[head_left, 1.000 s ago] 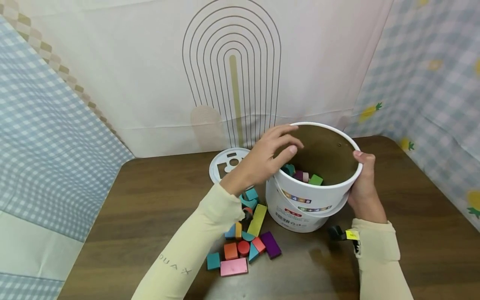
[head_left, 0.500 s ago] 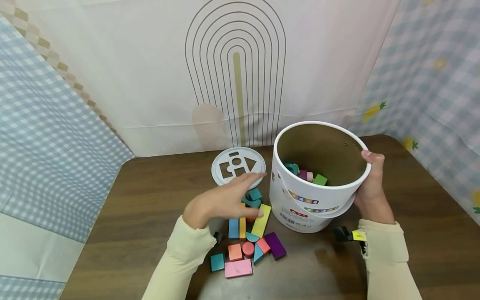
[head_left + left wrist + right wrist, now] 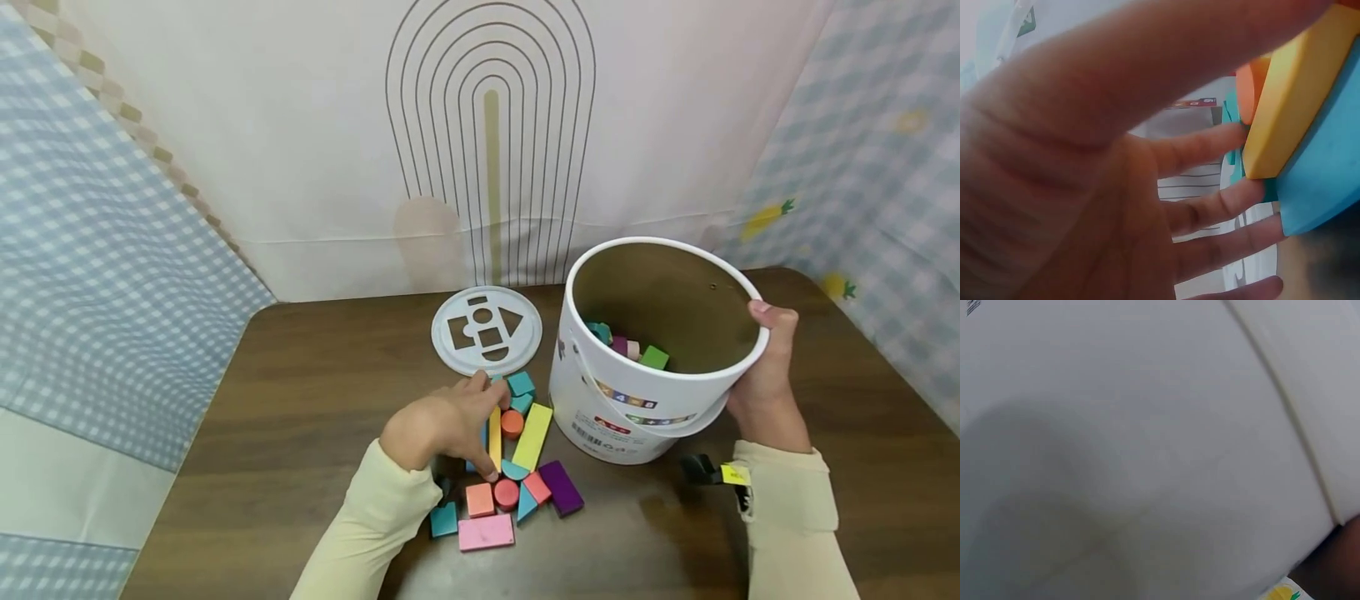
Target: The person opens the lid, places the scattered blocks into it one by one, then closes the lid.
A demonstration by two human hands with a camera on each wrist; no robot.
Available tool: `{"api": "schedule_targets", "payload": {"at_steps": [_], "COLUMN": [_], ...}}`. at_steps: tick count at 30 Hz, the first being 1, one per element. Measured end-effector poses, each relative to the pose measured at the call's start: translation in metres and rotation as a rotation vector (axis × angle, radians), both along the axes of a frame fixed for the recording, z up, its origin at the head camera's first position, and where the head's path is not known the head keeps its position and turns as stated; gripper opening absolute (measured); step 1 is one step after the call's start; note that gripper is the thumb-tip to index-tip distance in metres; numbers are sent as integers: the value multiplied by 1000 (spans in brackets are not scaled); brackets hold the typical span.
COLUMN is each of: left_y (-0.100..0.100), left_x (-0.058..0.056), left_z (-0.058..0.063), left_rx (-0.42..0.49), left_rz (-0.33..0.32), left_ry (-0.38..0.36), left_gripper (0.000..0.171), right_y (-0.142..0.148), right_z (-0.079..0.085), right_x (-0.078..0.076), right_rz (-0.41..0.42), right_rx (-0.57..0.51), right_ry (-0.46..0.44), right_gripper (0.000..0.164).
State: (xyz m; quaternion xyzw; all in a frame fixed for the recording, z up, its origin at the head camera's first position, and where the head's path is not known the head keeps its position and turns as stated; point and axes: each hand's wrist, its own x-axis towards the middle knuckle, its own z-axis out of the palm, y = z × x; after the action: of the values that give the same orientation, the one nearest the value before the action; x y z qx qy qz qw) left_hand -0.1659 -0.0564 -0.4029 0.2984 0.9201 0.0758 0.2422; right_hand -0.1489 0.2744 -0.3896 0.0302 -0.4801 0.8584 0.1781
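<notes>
In the head view, my right hand (image 3: 767, 367) grips the right rim of a white bucket (image 3: 637, 417), thumb over the edge and fingers against the outer wall. My left hand (image 3: 450, 425) reaches over loose toy blocks, its thumb at the near end and its fingertips at the far end of an orange-yellow block (image 3: 495, 437). Beside that lies a blue block (image 3: 1329, 156), mostly covered by the hand in the head view. The left wrist view has fairly straight fingertips against the ends of both blocks. White bucket wall (image 3: 1147, 425) fills most of the right wrist view.
Near the left hand lie a yellow-green block (image 3: 532, 437), a purple block (image 3: 561, 489), a pink block (image 3: 486, 532), a red cylinder (image 3: 507, 494) and several smaller blocks. A lid with shaped cutouts (image 3: 442, 354) lies behind them. More blocks, including a green one (image 3: 654, 357), are inside the bucket.
My left hand has moved from the bucket's left rim down and leftward to the blue and orange-yellow blocks. The right hand keeps its hold on the rim. The whole view has shifted slightly.
</notes>
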Motion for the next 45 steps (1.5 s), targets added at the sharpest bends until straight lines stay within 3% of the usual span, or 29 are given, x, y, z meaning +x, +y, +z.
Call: {"api": "schedule_targets", "payload": {"at_steps": [8, 14, 18, 22, 28, 35, 40, 45], "left_y": [10, 12, 15, 16, 9, -2, -7, -7], "left_x": [5, 10, 13, 13, 8, 6, 5, 3], "left_z": [-3, -6, -9, -12, -8, 5, 9, 11], "left_rx": [-99, -138, -196, -214, -115, 48, 172, 308], "left_rz": [-63, -33, -26, -53, -55, 61, 74, 29], "left_ry": [108, 130, 156, 169, 109, -21, -13, 7], "left_gripper": [76, 90, 100, 97, 99, 105, 103, 98], "right_y": [7, 4, 1, -2, -1, -1, -2, 1], "right_z": [-3, -4, -3, -2, 0, 2, 1, 2], "right_x": [2, 0, 1, 2, 5, 6, 7, 7], "right_rz": [34, 56, 35, 15, 10, 6, 30, 24], "right_rx": [-40, -61, -16, 47, 115, 110, 118, 129], "right_ry": [26, 33, 24, -5, -31, -40, -56, -62], "right_gripper": [39, 32, 31, 36, 45, 45, 44, 43]}}
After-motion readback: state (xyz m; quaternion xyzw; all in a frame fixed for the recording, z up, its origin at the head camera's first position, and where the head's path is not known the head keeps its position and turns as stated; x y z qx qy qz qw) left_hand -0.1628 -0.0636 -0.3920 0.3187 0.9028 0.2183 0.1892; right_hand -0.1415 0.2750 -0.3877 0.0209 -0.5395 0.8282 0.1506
